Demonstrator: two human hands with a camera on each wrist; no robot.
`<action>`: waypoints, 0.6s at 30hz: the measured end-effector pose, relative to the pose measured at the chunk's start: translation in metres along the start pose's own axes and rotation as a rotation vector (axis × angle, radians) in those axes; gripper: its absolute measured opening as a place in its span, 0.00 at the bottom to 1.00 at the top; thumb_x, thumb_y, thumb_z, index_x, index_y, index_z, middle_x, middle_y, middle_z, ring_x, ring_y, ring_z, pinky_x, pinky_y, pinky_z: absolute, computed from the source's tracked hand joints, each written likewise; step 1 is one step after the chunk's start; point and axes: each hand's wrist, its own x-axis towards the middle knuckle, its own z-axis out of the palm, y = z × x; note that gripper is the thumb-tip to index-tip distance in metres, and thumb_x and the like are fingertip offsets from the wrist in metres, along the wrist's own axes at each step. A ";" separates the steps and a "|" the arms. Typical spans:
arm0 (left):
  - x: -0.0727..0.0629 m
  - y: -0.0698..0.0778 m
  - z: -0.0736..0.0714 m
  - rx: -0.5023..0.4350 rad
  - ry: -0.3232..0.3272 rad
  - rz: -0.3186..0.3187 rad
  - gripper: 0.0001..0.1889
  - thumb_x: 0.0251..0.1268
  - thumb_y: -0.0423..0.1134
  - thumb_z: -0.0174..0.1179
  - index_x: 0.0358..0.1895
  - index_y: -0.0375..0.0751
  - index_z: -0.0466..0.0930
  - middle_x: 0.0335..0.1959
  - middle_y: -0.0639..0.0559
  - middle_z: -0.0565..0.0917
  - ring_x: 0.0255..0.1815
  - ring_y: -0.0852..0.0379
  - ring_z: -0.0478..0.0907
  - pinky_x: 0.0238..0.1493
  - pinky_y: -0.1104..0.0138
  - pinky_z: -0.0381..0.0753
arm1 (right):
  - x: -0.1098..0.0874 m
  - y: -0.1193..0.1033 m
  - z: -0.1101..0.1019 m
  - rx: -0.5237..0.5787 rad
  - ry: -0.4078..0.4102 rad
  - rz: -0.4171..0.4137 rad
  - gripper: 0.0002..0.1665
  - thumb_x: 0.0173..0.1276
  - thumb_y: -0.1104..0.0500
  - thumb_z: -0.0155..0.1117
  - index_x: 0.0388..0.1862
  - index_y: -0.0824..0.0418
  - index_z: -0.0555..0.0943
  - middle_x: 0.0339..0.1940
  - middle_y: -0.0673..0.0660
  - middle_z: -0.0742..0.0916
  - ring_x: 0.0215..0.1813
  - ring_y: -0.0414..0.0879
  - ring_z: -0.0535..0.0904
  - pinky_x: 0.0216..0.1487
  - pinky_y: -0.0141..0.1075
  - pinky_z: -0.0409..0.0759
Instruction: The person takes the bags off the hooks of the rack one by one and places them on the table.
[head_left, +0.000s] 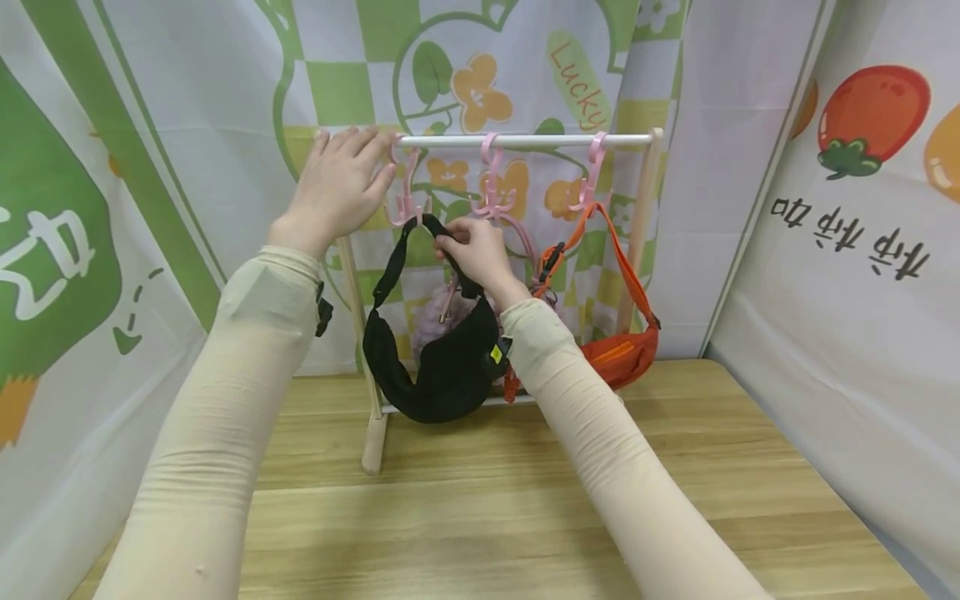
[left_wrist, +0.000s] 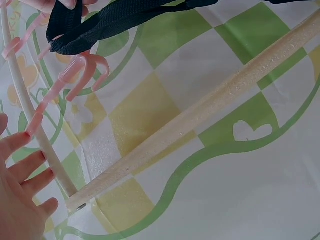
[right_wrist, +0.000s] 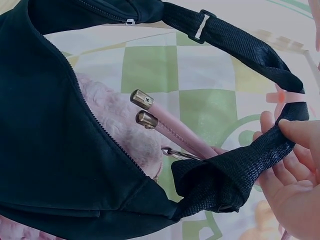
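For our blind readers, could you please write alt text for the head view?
A person's right hand pinches the strap of a black bag hanging from a pink hook on a rail; the left hand is at the rail's left end. A fluffy pink bag shows behind the black one; an orange bag hangs at right.

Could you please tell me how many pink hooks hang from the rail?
3. The left hook is beside the left hand, the middle hook is about halfway along the rail, and the right hook carries the orange bag. None seems hidden.
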 end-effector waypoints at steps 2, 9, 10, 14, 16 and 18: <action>0.000 0.000 0.000 0.000 -0.001 0.001 0.28 0.76 0.53 0.30 0.75 0.49 0.49 0.76 0.43 0.51 0.76 0.38 0.45 0.75 0.45 0.31 | 0.001 -0.001 -0.001 -0.005 0.002 -0.002 0.12 0.68 0.54 0.61 0.45 0.57 0.84 0.32 0.51 0.90 0.36 0.39 0.86 0.59 0.35 0.76; 0.002 0.000 -0.003 0.002 -0.004 0.007 0.28 0.76 0.52 0.31 0.75 0.49 0.49 0.76 0.42 0.51 0.76 0.38 0.46 0.74 0.44 0.31 | 0.002 -0.003 -0.006 0.003 0.003 -0.006 0.13 0.68 0.55 0.61 0.47 0.59 0.83 0.33 0.53 0.90 0.37 0.41 0.86 0.53 0.33 0.79; 0.002 0.000 -0.003 0.003 -0.006 0.006 0.28 0.76 0.52 0.31 0.75 0.49 0.49 0.76 0.42 0.51 0.76 0.38 0.46 0.74 0.44 0.31 | 0.002 -0.004 -0.006 0.005 0.002 -0.006 0.12 0.68 0.55 0.61 0.46 0.59 0.83 0.33 0.53 0.90 0.37 0.41 0.86 0.52 0.33 0.79; 0.002 0.000 -0.004 0.010 -0.020 0.006 0.28 0.77 0.53 0.30 0.75 0.49 0.48 0.76 0.42 0.50 0.76 0.37 0.46 0.74 0.44 0.32 | 0.001 -0.004 -0.006 0.011 0.001 -0.003 0.12 0.68 0.56 0.61 0.46 0.59 0.83 0.33 0.53 0.90 0.36 0.41 0.86 0.50 0.33 0.80; 0.001 0.000 -0.004 0.009 -0.026 0.005 0.28 0.77 0.53 0.30 0.75 0.49 0.48 0.76 0.41 0.50 0.76 0.37 0.46 0.74 0.44 0.32 | 0.001 -0.004 -0.006 0.013 0.003 -0.001 0.11 0.68 0.55 0.61 0.45 0.59 0.84 0.32 0.53 0.90 0.36 0.41 0.86 0.50 0.33 0.80; 0.001 0.000 -0.004 0.008 -0.029 0.005 0.28 0.77 0.53 0.29 0.75 0.49 0.48 0.76 0.41 0.51 0.76 0.37 0.46 0.74 0.44 0.32 | 0.002 -0.004 -0.006 0.009 0.008 -0.001 0.11 0.68 0.55 0.62 0.45 0.58 0.84 0.32 0.53 0.90 0.36 0.41 0.86 0.51 0.34 0.79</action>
